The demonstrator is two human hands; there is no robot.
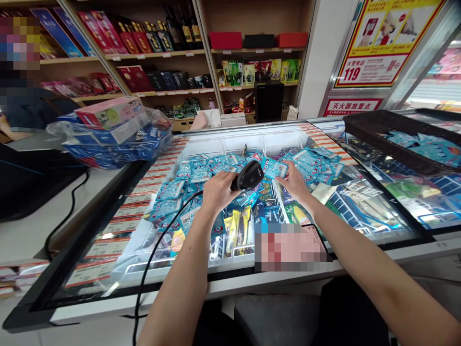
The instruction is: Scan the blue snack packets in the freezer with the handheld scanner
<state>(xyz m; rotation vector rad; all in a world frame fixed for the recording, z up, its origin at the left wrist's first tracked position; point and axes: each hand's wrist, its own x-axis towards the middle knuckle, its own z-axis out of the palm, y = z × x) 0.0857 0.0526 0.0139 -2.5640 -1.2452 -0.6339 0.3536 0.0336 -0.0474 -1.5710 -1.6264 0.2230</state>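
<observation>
My left hand [219, 191] is wrapped round the handle of a black barcode scanner [251, 175], whose cord [158, 240] hangs down past my left forearm. The scanner's head points right, at a small blue packet [273, 167]. My right hand [296, 181] pinches that packet by its right end, with a printed barcode facing up. Many similar blue packets [198, 172] lie spread on the glass top of a chest freezer [118, 269], in a pile left of my hands and another pile [311, 163] on the right.
A phone [313, 235] rests at the freezer's front edge. At the right, a dark basket [399, 149] holds more blue packets. Plastic-wrapped boxes [118, 129] are stacked at the left. Behind stand shelves [158, 53] with bottles and boxes. Part of a person [29, 105] shows at far left.
</observation>
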